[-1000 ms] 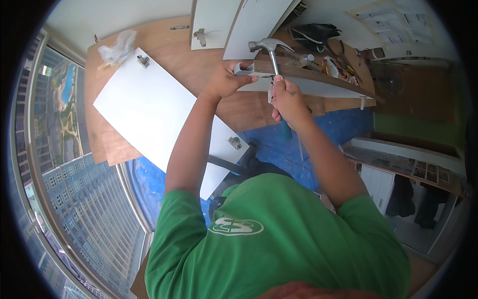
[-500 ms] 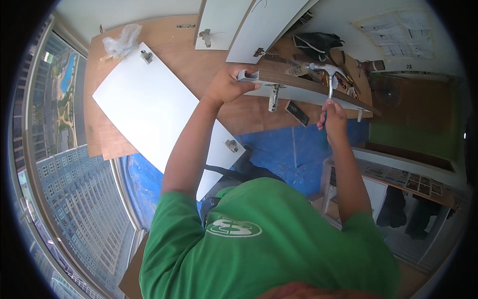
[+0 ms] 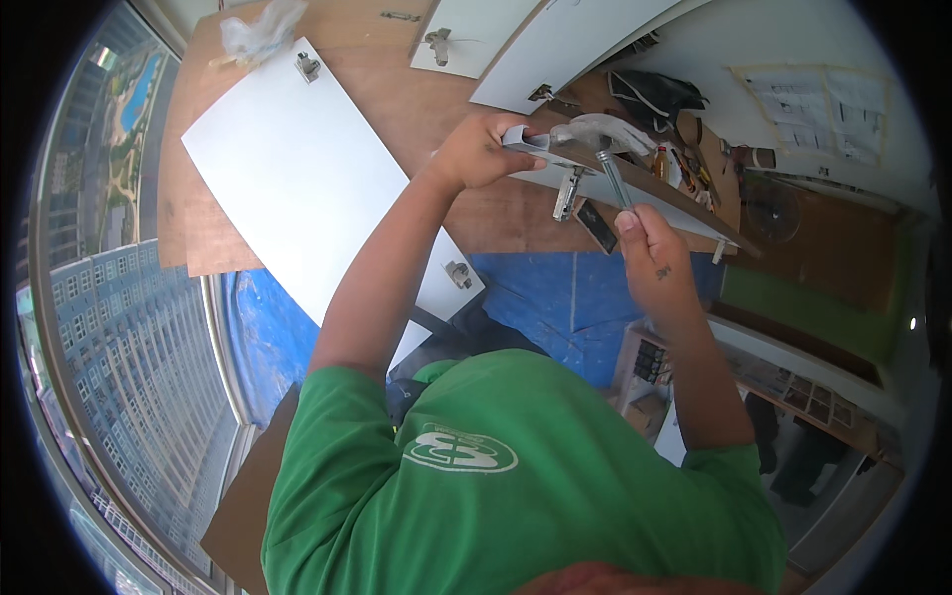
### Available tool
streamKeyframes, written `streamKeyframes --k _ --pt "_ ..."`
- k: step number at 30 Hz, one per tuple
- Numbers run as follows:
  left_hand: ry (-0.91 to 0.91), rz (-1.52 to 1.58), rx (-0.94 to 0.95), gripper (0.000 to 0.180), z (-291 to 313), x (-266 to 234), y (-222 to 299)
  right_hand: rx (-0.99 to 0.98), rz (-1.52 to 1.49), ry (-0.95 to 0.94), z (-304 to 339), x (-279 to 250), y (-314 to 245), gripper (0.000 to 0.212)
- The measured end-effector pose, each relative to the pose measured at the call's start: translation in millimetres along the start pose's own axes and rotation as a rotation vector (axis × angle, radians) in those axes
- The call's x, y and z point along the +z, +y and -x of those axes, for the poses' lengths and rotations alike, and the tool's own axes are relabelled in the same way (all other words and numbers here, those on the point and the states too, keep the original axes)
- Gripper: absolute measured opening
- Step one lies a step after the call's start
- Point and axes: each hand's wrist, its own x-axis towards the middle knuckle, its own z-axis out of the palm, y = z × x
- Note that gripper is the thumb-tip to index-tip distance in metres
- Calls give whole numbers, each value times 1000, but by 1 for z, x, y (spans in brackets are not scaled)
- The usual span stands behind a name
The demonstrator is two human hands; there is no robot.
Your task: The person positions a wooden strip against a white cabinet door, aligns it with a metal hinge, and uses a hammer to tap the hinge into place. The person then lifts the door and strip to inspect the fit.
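My left hand (image 3: 476, 152) is closed around a pale, channel-shaped profile (image 3: 524, 139) at the near left end of a white door panel (image 3: 659, 205) standing on its long edge. A metal cabinet hinge (image 3: 568, 194) sticks out from that panel. In my right hand (image 3: 654, 260) is the handle of a claw hammer (image 3: 616, 180). Its head, smeared by motion, is over the panel's upper edge, close to the profile; whether it touches cannot be told. A dark, flat rectangular thing (image 3: 596, 227) lies beside the panel, below the hinge.
Another white panel (image 3: 288, 188) with hinges lies flat on the wooden worktop (image 3: 223, 228), overhanging its front edge. More white doors (image 3: 570, 50) lean at the back. Hand tools (image 3: 694, 174) and a black bag (image 3: 654, 97) are at right. Blue sheeting (image 3: 535, 297) covers the floor.
My right hand has swung the hammer leftward along the panel's edge, bringing its head near the profile. My left hand keeps its hold on the profile. The whole view has shifted slightly.
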Motion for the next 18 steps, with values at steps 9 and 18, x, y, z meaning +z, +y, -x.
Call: streamKeyframes --k 9,18 --pt "24 46 -22 32 1 2 2 -70 50 26 -2 1 -7 35" --pt "6 22 -37 30 1 0 2 -23 87 45 -4 5 -6 38"
